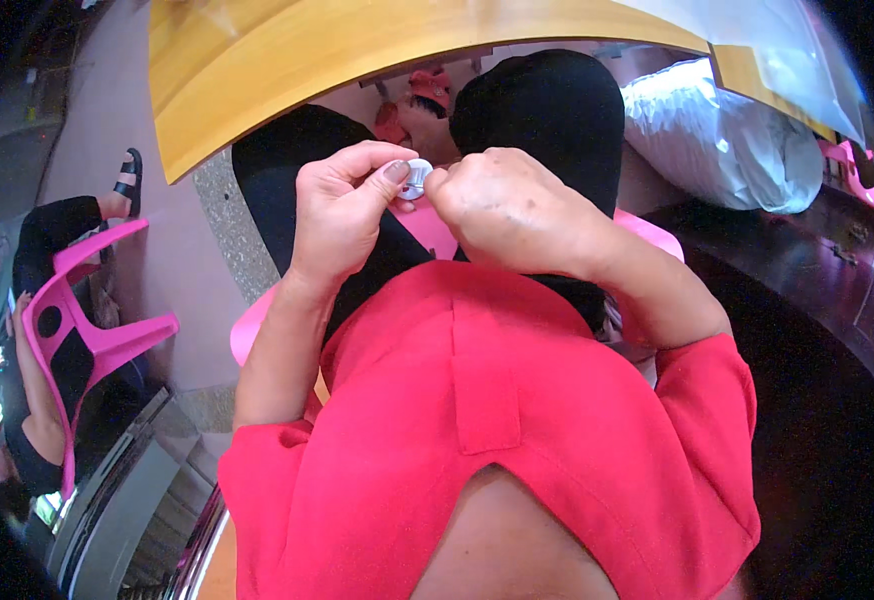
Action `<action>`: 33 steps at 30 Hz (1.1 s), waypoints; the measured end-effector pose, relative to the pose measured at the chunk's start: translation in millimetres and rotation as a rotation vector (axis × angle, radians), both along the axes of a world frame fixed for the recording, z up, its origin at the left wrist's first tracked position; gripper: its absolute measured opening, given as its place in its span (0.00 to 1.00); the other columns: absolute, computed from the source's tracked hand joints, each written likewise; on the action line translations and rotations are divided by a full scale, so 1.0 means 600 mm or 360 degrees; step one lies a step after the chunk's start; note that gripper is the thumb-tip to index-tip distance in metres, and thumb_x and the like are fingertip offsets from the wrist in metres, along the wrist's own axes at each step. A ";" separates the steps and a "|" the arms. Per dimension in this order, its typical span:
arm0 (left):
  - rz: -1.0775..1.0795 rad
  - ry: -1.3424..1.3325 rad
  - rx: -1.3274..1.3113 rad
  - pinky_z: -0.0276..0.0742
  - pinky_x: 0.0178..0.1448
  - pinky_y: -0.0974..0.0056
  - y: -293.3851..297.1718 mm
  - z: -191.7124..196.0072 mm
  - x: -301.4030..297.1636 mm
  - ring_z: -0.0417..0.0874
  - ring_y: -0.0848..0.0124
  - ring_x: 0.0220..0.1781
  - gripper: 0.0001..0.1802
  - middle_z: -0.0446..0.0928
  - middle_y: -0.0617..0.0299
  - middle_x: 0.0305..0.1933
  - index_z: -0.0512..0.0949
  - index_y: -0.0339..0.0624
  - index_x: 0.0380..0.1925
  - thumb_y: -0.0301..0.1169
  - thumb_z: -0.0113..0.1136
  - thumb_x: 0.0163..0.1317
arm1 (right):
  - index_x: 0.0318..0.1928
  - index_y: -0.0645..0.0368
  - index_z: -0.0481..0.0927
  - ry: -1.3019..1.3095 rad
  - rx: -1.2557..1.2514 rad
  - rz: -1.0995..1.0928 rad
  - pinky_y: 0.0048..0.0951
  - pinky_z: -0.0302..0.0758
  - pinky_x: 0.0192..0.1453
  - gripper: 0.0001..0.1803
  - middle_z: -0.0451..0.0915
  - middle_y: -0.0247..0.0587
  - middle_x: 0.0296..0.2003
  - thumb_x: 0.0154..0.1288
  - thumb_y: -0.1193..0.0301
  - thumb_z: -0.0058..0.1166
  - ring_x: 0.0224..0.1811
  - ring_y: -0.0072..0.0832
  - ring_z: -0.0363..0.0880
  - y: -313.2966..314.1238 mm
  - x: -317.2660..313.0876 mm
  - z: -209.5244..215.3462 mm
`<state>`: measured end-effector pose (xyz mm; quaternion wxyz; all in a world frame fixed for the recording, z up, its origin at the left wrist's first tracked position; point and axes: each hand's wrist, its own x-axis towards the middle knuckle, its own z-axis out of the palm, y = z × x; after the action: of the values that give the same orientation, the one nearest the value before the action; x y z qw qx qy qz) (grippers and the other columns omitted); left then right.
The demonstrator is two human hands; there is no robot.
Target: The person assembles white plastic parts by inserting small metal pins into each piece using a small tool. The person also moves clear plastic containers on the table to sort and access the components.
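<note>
Yellow table (287,75) spans the far side of the room, with a white sack (722,135) on the right and a pink chair (132,340), where another person sits, on the left. Between the knees, near the table's edge, the left hand (349,200) pinches a small white disc (416,180) with its thumb and fingers together. Bent fingers of the right hand (517,210) meet the disc's right side, but I cannot tell whether they also clamp it.

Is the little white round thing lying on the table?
No, the left hand holds the white disc up in the air, apart from the yellow table.
</note>
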<state>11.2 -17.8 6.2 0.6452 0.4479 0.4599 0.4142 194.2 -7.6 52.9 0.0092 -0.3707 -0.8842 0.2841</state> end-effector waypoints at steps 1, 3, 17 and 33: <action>-0.0017 0.0071 0.0032 0.77 0.34 0.73 0.000 0.001 0.001 0.79 0.78 0.29 0.06 0.81 0.61 0.30 0.81 0.31 0.36 0.22 0.58 0.62 | 0.31 0.70 0.76 0.0004 0.0055 0.0039 0.42 0.78 0.33 0.10 0.79 0.57 0.24 0.45 0.78 0.54 0.29 0.49 0.81 -0.001 0.000 0.002; -0.0041 0.0187 0.0052 0.75 0.34 0.73 -0.002 0.011 0.001 0.78 0.79 0.29 0.06 0.81 0.62 0.29 0.81 0.32 0.35 0.22 0.58 0.62 | 0.26 0.65 0.78 0.0027 0.0202 0.0084 0.42 0.78 0.29 0.06 0.79 0.54 0.21 0.49 0.75 0.52 0.25 0.45 0.82 -0.005 0.000 0.006; 0.1094 0.0852 0.1495 0.72 0.46 0.71 0.321 0.270 -0.105 0.77 0.75 0.39 0.11 0.81 0.63 0.40 0.80 0.35 0.44 0.29 0.55 0.67 | 0.32 0.67 0.72 0.0140 0.0121 -0.0393 0.44 0.78 0.33 0.06 0.80 0.56 0.27 0.50 0.79 0.49 0.30 0.48 0.82 0.032 0.014 0.014; -0.0174 0.1599 0.1929 0.75 0.46 0.53 0.462 0.038 0.155 0.76 0.51 0.39 0.17 0.74 0.44 0.36 0.76 0.34 0.44 0.22 0.58 0.51 | 0.45 0.61 0.72 0.0191 0.0107 -0.0301 0.44 0.77 0.32 0.16 0.77 0.51 0.26 0.52 0.76 0.51 0.29 0.48 0.80 0.055 0.030 0.018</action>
<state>104.2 259.3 28.8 0.0229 0.8769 0.3678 0.3085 212.0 25.6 63.6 0.1014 -0.4341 -0.8522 0.2738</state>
